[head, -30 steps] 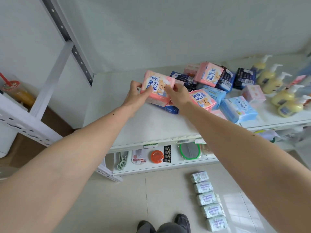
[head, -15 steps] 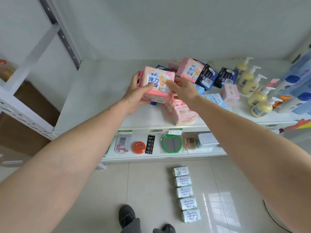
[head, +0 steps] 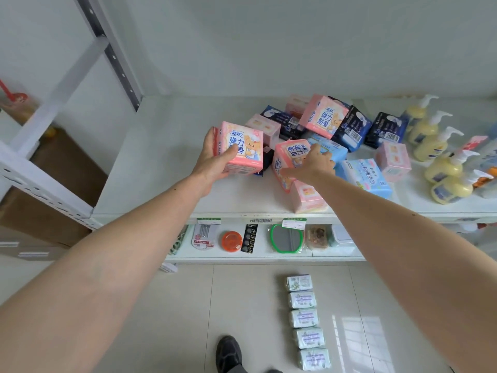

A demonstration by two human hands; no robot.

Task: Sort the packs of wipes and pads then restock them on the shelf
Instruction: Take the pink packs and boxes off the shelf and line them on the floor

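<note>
White and smooth, the shelf (head: 161, 168) runs under a plain pale wall, its upright a perforated metal post. Heaped on its right half are soft, glossy film-wrapped packs: pink ones, dark navy ones (head: 352, 127) with barcodes, and light blue ones (head: 365, 179), all blocky with rounded corners. The left hand (head: 215, 160) grips a pink pack (head: 243, 150) with a cartoon bear on its face, thumb across the front and fingers behind, holding it just above the shelf at the left edge of the heap. The right hand (head: 312, 164) rests on a second pink pack (head: 287, 162) that lies tilted in the pile, fingers curled over its far edge; I cannot tell whether it truly grasps it. A small pale pink pack (head: 309, 197) sits at the shelf's front lip just below that hand. Yellow pump bottles (head: 441, 157), rounded and shiny, stand in a row to the far right. On the tiled floor, five pale green wrapped packs (head: 306, 321) lie in a straight line beside a dark shoe (head: 228, 354).
</note>
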